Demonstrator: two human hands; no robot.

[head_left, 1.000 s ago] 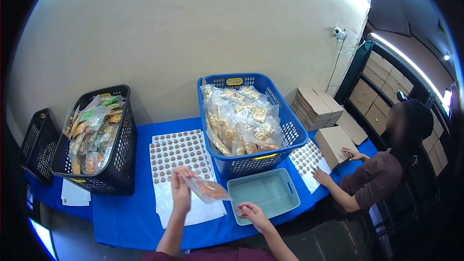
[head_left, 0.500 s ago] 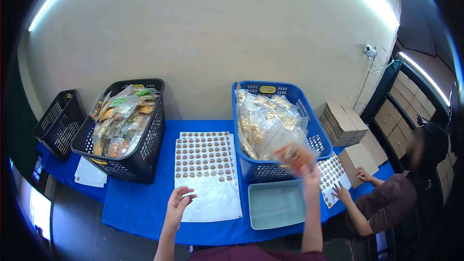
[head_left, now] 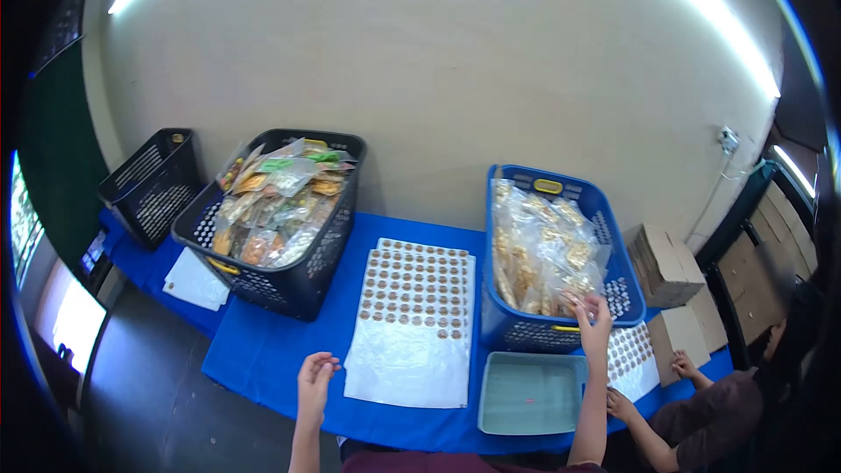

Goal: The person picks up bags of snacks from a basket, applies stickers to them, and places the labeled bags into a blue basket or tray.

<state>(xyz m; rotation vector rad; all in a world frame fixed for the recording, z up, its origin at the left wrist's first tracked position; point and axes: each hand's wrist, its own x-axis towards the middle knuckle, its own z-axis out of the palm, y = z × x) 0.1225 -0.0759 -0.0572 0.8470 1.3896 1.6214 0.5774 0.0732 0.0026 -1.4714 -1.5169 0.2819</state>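
Note:
My left hand (head_left: 316, 377) hovers beside the lower left corner of a stack of white sticker sheets (head_left: 406, 366), fingers loosely bent and apart, holding nothing. Round brown stickers fill the upper part of the top sheet. At the front rim of the blue basket (head_left: 495, 320) is my right hand (head_left: 597, 322), its fingers curved and apart over the clear packets (head_left: 550, 250) inside. No packet stands out clearly in that hand, though its fingertips are close to the nearest ones. Below the basket lies a shallow grey-green tray (head_left: 531, 394).
A black basket (head_left: 326, 276) full of mixed packets stands left, with another black basket (head_left: 158, 184) beyond it. White sheets (head_left: 197, 280) lie nearby. At right, a co-worker's hands (head_left: 683, 364) are by cardboard (head_left: 680, 333) and a sticker sheet (head_left: 632, 359). Folded boxes (head_left: 667, 267) are stacked behind.
My view has turned left. The orange-brown packet that was blurred in my right hand no longer shows there. That hand is now at the blue basket's packets; my left hand stays near the sheets.

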